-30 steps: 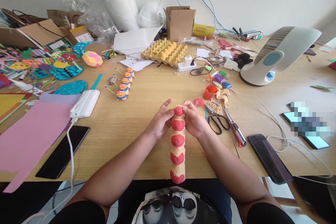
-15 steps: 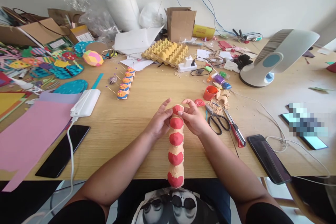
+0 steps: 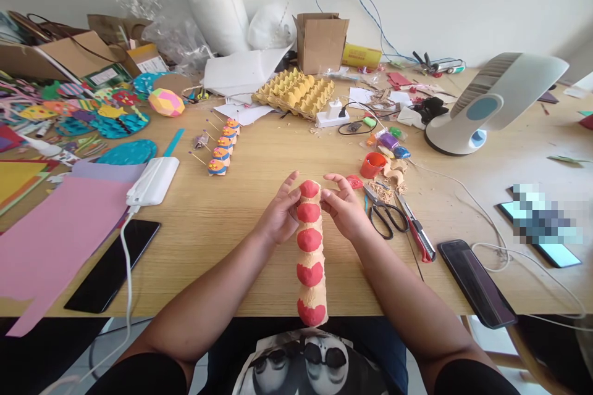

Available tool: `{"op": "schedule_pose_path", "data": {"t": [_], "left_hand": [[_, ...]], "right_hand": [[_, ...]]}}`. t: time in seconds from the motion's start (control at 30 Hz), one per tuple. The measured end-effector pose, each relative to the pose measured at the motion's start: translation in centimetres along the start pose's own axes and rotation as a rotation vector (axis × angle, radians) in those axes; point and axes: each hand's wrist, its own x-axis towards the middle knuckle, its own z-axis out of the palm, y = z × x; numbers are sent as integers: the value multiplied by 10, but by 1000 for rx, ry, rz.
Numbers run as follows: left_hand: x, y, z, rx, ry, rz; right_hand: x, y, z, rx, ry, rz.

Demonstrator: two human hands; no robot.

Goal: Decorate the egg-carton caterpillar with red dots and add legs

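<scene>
A long strip of egg carton cups point(image 3: 311, 256), covered in beige with a red patch on each bump, points away from me over the table's front edge. My left hand point(image 3: 281, 208) grips its far end from the left, the thumb on the side of the top cup. On the other side my right hand point(image 3: 343, 207) pinches the same end between thumb and fingers. Both index fingers stick up, free of the strip. Farther off at the left stands a finished-looking strip of orange and blue cups point(image 3: 224, 147) with pins poking out.
Right of my hands lie black scissors point(image 3: 387, 217), a red utility knife point(image 3: 419, 231), a red cup point(image 3: 372, 165) and a phone point(image 3: 476, 284). A white fan point(image 3: 482, 108) stands behind them. Leftward are a power bank point(image 3: 152, 180), another phone point(image 3: 112, 266) and pink sheets point(image 3: 60, 228). Yellow egg trays point(image 3: 294, 92) sit at the back.
My thumbs have shifted from the face of the top red patch out to the strip's sides. The strip has tilted slightly, its near end a little higher and to the right.
</scene>
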Motion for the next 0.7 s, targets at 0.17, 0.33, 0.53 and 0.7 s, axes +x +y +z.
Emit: {"op": "schedule_pose_path", "data": {"t": [0.17,0.33,0.53,0.7], "left_hand": [[1,0,1,-3,9,-10],[1,-3,0,3,13,-22],[0,-3,0,17,-5,-23],[0,-2,-1,17,-6,-15]], "right_hand": [[0,3,5,-31,-29,-69],[0,5,6,-26,-47,-84],[0,5,5,-9,-57,-85],[0,3,5,-34,-71,-87]]}}
